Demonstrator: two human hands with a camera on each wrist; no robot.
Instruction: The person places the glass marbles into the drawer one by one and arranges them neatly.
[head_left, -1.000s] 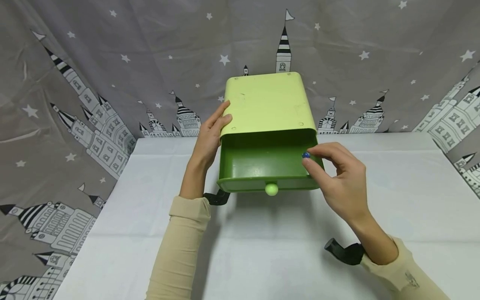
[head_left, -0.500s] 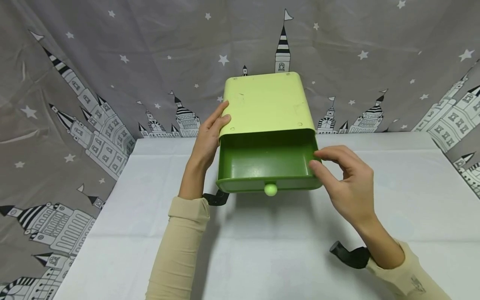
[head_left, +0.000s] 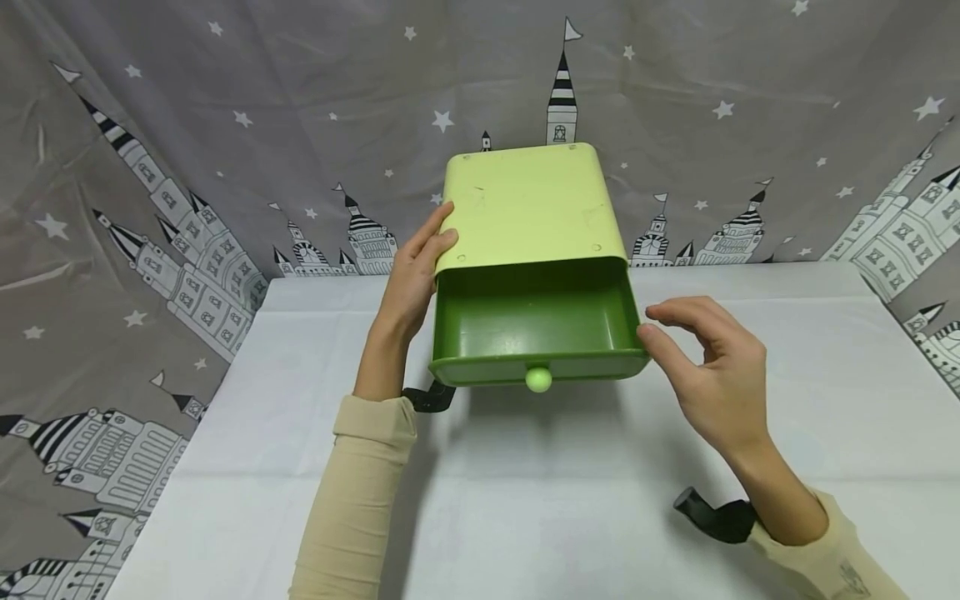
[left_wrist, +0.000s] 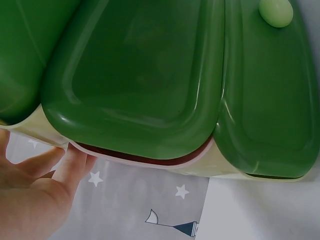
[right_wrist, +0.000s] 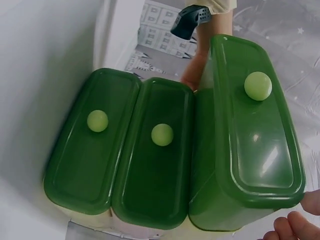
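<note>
A light green cabinet (head_left: 528, 204) stands at the back of the white table (head_left: 562, 500). Its dark green top drawer (head_left: 480, 321) is pulled out, with a pale knob (head_left: 537, 379) at the front, and I see nothing inside it. My left hand (head_left: 412, 279) rests flat against the cabinet's left side with straight fingers. My right hand (head_left: 660, 327) hovers just right of the drawer's front right corner, fingers loosely apart and holding nothing. In the right wrist view the pulled-out drawer (right_wrist: 250, 135) stands beside two closed drawers (right_wrist: 157, 165). The left wrist view shows my left hand (left_wrist: 35, 195) under the drawer fronts (left_wrist: 140, 85).
A grey cloth with stars and castles (head_left: 225, 125) hangs behind and to both sides of the table. Black wrist straps (head_left: 716, 517) sit at my sleeves. Bare white tabletop lies in front of the cabinet.
A second ago my right fingers pinched a small blue bead over the drawer's right side. The bead is out of sight now, and the hand has drawn back right, fingers apart. The left hand stayed put.
</note>
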